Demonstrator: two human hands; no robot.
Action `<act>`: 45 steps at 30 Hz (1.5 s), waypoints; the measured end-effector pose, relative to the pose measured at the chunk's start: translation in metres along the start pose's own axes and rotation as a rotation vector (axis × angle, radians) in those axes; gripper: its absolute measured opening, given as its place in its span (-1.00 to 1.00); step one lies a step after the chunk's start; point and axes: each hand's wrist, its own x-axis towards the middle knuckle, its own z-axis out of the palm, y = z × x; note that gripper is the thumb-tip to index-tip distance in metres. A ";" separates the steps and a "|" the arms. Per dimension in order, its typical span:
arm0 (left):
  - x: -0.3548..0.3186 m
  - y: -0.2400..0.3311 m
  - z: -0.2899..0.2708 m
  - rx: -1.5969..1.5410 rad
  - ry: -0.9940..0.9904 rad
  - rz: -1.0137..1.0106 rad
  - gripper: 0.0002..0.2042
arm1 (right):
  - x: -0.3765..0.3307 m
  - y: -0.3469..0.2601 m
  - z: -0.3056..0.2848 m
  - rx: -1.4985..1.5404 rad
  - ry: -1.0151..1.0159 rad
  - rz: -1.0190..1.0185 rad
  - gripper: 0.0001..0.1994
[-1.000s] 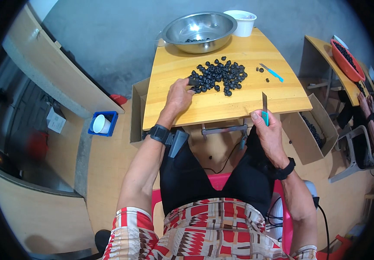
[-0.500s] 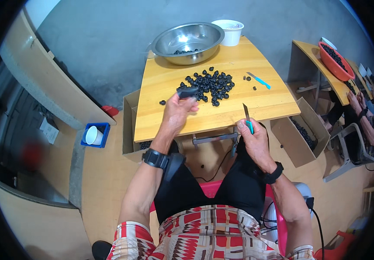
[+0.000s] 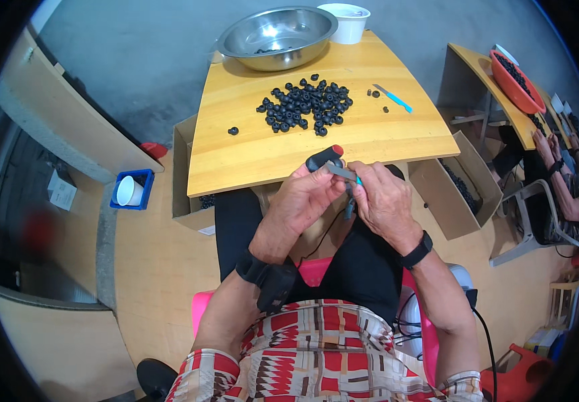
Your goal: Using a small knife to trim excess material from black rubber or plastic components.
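My left hand (image 3: 295, 209) is closed just in front of the table's near edge. At its fingertips is a black tube-shaped thing (image 3: 320, 159) with a red end; what kind of thing it is I cannot make out. Closed beside it, my right hand (image 3: 389, 204) grips a small knife (image 3: 342, 172) with a teal handle. The blade points left, to my left thumb and the black thing; whether it cuts into anything is hidden by the fingers. On the table (image 3: 263, 157) beyond lies a loose heap of small black rubber-like parts (image 3: 306, 104), with one stray part (image 3: 233, 131) to its left.
A steel basin (image 3: 279, 40) and a white tub (image 3: 348, 25) stand at the far edge. A second blue-handled knife (image 3: 395, 98) lies at the right. Cardboard boxes (image 3: 456, 179) flank the table. A blue tray (image 3: 131, 189) holds a white cup. Another person's arm (image 3: 549, 157) shows at right.
Both hands have come together in front of the table edge. My left hand has drawn back from the heap with the black thing; the knife has swung from upright to pointing left.
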 end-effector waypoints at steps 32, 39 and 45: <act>-0.014 0.015 0.015 0.193 -0.094 -0.032 -0.80 | -0.004 0.022 0.000 -0.012 -0.011 0.124 -0.80; -0.011 0.007 0.026 0.147 -0.048 0.061 -0.74 | 0.002 -0.009 -0.006 0.611 -0.010 0.344 -0.73; -0.012 0.000 0.025 0.124 0.009 0.058 -0.77 | 0.003 -0.011 -0.001 0.722 0.077 0.354 -0.77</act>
